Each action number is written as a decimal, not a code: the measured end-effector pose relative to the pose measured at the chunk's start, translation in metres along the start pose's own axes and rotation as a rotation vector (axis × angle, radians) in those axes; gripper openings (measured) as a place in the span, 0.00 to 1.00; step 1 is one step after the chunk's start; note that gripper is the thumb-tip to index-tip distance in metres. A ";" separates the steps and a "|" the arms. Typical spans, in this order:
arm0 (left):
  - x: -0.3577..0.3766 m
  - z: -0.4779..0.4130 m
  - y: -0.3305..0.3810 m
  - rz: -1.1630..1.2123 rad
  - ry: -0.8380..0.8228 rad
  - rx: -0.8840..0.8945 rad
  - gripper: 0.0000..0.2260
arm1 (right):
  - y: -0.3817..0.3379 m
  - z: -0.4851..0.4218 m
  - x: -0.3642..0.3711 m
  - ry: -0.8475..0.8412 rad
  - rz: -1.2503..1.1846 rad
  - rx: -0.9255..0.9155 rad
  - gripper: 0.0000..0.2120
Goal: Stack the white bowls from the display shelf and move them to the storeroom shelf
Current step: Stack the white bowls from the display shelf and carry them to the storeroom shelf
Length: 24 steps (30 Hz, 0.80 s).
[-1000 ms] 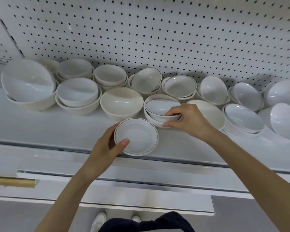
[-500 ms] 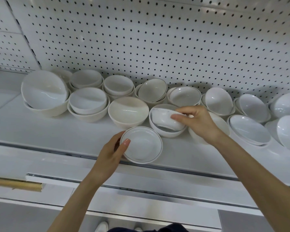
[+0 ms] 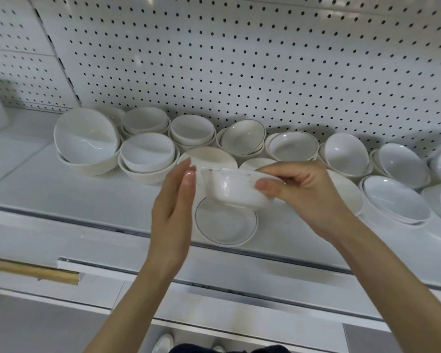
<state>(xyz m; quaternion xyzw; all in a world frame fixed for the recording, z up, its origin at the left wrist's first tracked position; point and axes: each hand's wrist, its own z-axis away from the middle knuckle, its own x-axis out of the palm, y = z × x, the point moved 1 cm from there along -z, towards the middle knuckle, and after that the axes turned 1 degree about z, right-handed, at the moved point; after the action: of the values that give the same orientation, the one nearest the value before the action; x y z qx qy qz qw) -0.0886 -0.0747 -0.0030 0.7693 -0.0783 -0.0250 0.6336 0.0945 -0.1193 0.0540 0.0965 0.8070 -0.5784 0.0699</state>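
Grips the small white bowl with the right hand: thumb on the near wall, fingers curled over the far rim. Holds it roughly level in the air, directly above the line-rimmed bowl and apart from it. Had this bowl seated inside a larger bowl on the display shelf one second ago, and tilted and half out half a second ago. Has therefore finished extraction and carried it leftward.

Has let go of the line-rimmed bowl with the left hand, after clasping its near-left edge in both earlier views. Now holds that hand raised, fingers straight and together, just beside the left wall of the small white bowl. Cannot confirm contact at the thumb tip. Leaves the line-rimmed bowl resting unheld near the front edge of the display shelf.

Meaning for the task, as a judgement: nesting step in hand, alignment done, lowering not yet done. Next, lower the small white bowl centred into the line-rimmed bowl, using the left hand as a side guide. Still to collect: the back-row bowls along the pegboard, in singles and short stacks.
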 end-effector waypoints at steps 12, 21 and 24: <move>0.016 0.002 0.007 0.232 0.038 -0.143 0.34 | 0.021 0.009 0.030 0.090 0.097 0.021 0.07; 0.017 0.005 0.001 0.260 0.069 -0.073 0.26 | 0.028 0.027 0.058 0.291 0.084 0.202 0.26; 0.015 0.006 -0.008 0.271 0.048 -0.074 0.24 | 0.029 0.030 0.057 0.300 0.064 0.253 0.29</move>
<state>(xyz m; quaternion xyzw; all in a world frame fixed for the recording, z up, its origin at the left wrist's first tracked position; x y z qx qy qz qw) -0.0740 -0.0811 -0.0107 0.7281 -0.1651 0.0763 0.6609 0.0456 -0.1342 0.0053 0.2151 0.7257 -0.6519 -0.0457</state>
